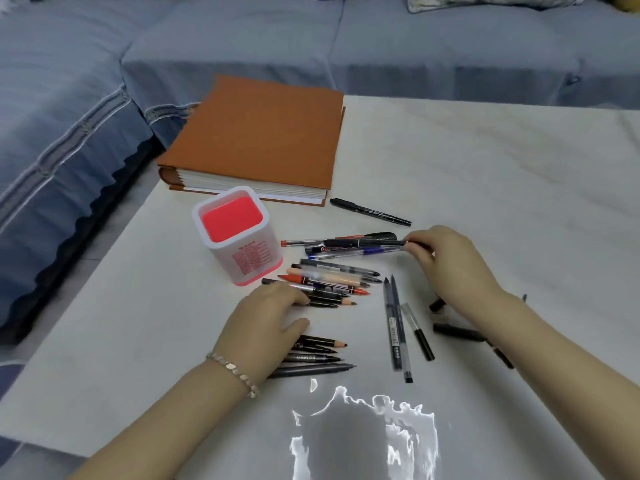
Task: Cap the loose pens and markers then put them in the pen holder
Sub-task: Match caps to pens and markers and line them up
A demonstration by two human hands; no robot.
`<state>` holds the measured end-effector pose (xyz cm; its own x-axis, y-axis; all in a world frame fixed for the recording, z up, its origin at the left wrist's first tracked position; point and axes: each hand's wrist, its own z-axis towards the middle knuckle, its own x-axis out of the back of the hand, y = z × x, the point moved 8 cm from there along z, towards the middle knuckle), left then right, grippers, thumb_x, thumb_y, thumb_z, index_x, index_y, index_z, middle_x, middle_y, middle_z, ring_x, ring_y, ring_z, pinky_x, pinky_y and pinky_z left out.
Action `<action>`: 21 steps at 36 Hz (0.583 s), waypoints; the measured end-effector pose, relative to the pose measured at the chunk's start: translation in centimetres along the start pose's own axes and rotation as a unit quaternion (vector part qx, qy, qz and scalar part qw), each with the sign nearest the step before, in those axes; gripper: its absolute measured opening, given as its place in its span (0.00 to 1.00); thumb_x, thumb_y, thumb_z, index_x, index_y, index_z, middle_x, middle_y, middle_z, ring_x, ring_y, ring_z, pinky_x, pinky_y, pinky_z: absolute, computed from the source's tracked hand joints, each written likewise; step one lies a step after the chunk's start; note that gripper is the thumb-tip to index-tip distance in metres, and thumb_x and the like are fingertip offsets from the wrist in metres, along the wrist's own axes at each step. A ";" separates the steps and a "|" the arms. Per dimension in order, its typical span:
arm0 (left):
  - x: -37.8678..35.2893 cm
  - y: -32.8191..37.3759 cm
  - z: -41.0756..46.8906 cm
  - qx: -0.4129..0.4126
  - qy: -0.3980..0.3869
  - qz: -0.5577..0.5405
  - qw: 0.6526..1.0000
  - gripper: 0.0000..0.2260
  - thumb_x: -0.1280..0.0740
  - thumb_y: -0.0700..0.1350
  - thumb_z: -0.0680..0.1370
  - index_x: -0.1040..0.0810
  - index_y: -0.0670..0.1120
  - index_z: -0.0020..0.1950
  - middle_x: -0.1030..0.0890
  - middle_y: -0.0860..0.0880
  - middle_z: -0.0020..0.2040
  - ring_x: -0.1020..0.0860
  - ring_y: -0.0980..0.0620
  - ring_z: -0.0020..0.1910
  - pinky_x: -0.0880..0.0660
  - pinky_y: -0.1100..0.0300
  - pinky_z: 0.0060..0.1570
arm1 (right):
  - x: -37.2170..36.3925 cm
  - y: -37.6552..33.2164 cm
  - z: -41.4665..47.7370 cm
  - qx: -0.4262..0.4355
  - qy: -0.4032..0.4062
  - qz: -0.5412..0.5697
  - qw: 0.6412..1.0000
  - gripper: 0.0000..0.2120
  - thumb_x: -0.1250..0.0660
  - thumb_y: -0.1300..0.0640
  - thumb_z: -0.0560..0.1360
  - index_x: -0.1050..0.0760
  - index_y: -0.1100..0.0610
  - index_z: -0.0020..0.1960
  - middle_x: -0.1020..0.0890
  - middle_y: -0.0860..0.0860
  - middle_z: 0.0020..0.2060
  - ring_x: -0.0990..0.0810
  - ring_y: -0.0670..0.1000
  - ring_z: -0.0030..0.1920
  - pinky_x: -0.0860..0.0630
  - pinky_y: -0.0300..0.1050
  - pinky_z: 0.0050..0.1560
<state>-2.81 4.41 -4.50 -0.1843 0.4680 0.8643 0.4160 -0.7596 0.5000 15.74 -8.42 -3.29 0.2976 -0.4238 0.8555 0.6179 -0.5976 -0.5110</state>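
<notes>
Setting: a pale worktop seen from above, with a blue-grey sofa beyond it.
Pen holder: a white square pen holder with a bright pink-red inside stands upright left of centre; no pens show in it.
Book: a thick orange book lies closed just behind the pen holder.
Lone marker: a capped black marker lies right of the pen holder, near the book's front corner.
Upper pens: a bundle of pens lies crosswise just right of the pen holder's top.
Middle pens: a second bundle of pens and pencils lies at the pen holder's front right corner, almost touching its base.
Near pens: four dark pens lie in front of the pen holder, closer to the viewer.
Grey pens: two grey pens and a shorter clear one lie lengthwise, well right of the pen holder.
Caps: dark loose pieces lie farther right, partly under the right forearm.
Right hand: the right hand pinches the far end of a black pen in the upper bundle.
Left hand: the left hand lies palm down in front of the pen holder, fingers resting released on the left ends of the middle bundle; a bracelet circles the wrist.
</notes>
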 end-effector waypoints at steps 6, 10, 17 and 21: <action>-0.9 -1.3 -0.3 -0.008 -0.024 0.054 0.998 0.10 0.36 0.46 0.75 0.24 0.49 0.56 0.23 0.51 0.56 0.29 0.52 0.57 0.33 0.61 0.57 | -2.3 0.0 2.4 -0.010 -0.010 -0.059 0.998 0.12 0.41 0.56 0.77 0.23 0.58 0.55 0.23 0.59 0.50 0.29 0.60 0.56 0.30 0.51 0.52; -0.7 -0.3 0.3 -0.033 0.014 0.083 0.996 0.09 0.33 0.42 0.73 0.21 0.46 0.52 0.21 0.49 0.52 0.25 0.48 0.53 0.28 0.55 0.51 | -1.4 0.7 1.1 -0.035 0.012 -0.066 0.997 0.15 0.40 0.56 0.76 0.27 0.59 0.61 0.24 0.59 0.57 0.32 0.59 0.61 0.34 0.50 0.59; -1.5 1.2 2.2 -0.084 0.003 0.196 0.977 0.11 0.22 0.38 0.58 0.22 0.45 0.33 0.20 0.47 0.33 0.22 0.45 0.31 0.27 0.55 0.25 | 0.9 2.9 -4.9 -0.029 -0.006 -0.022 0.999 0.09 0.37 0.61 0.74 0.21 0.57 0.52 0.22 0.51 0.48 0.26 0.52 0.54 0.36 0.39 0.51; -2.1 1.6 2.4 -0.115 -0.029 0.255 0.960 0.15 0.20 0.40 0.53 0.24 0.47 0.31 0.22 0.49 0.31 0.23 0.45 0.30 0.29 0.60 0.26 | 2.2 4.3 -7.7 -0.048 -0.036 0.002 0.998 0.07 0.36 0.63 0.73 0.20 0.55 0.47 0.24 0.46 0.41 0.26 0.50 0.47 0.35 0.36 0.45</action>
<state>0.41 3.30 -5.63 0.0433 0.0278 0.9987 0.2307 -0.9729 0.0171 13.45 -17.22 -4.24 0.3537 -0.3781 0.8555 0.5455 -0.6596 -0.5170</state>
